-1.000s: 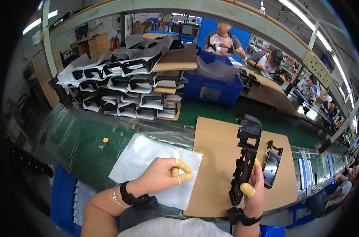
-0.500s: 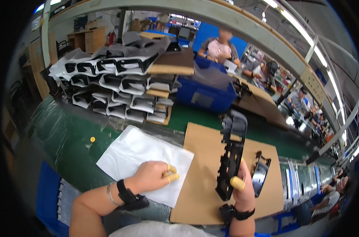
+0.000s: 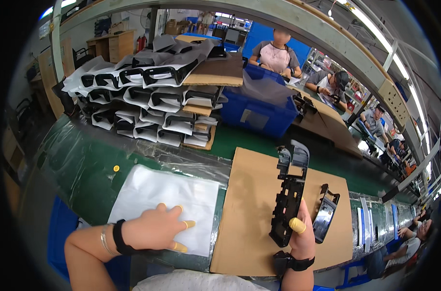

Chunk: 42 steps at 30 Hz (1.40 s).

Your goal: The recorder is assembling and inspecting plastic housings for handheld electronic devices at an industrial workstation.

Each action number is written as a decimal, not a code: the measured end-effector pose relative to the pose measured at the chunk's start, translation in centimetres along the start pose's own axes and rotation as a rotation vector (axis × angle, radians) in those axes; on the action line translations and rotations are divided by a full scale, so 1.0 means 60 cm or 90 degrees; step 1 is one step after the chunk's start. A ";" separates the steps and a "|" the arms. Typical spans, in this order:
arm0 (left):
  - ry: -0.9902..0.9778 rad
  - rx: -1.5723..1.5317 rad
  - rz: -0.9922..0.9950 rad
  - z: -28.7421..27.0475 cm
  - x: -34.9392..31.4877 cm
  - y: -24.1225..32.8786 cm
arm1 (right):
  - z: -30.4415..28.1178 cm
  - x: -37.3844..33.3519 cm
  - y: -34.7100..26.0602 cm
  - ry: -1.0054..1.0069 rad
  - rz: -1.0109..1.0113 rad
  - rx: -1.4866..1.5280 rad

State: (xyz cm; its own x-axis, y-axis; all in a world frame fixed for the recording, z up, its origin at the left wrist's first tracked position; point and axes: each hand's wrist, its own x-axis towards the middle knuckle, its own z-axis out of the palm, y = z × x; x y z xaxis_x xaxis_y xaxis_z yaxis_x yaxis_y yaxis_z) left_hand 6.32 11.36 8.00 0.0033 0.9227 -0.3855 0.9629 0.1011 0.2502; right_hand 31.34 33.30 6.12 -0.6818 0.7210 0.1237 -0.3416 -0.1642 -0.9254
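Observation:
My left hand (image 3: pixel 157 227) lies on a white foam sheet (image 3: pixel 147 189), its fingers spread, with yellow finger cots on several fingertips. Nothing is gripped in it. In my right hand (image 3: pixel 302 234) is a long black plastic frame part (image 3: pixel 289 203) with notches along one edge, held upright over a brown cardboard sheet (image 3: pixel 245 208). A yellow cot covers the right thumb, which presses on the part's lower end. Just right of it, a second black part (image 3: pixel 326 216) with a shiny face lies on the cardboard.
Wrapped black parts (image 3: pixel 152 97) are stacked in layers at the back left. Beside them stands a blue bin (image 3: pixel 254 114). A small yellow cot (image 3: pixel 116 168) lies on the green table (image 3: pixel 80 169). Co-workers sit across the bench and at the far right.
My left hand has moved left and its fingers have spread out. The white sheet has shifted left, turned and flattened. The right hand still holds the black part, nearly in place.

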 end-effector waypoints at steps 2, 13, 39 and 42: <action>-0.045 0.059 0.019 -0.019 -0.008 -0.010 | 0.001 -0.002 0.005 -0.005 0.016 0.012; 0.301 -0.082 0.100 0.030 0.120 0.036 | -0.011 -0.006 0.023 -0.040 0.087 0.098; 0.431 -0.849 0.392 0.028 0.134 -0.008 | 0.157 0.057 0.012 -0.038 -0.157 -0.451; 0.300 -0.949 0.454 0.039 0.160 0.007 | 0.165 0.035 0.019 -0.079 -0.312 -0.660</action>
State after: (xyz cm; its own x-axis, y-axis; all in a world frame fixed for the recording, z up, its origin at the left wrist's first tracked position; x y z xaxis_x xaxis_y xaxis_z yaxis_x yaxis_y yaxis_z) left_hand 7.39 19.40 2.31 -0.0496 0.9293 0.3660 -0.2574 -0.3659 0.8943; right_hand 23.09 27.97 8.89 -0.7011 0.4742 0.5325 0.0699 0.7889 -0.6106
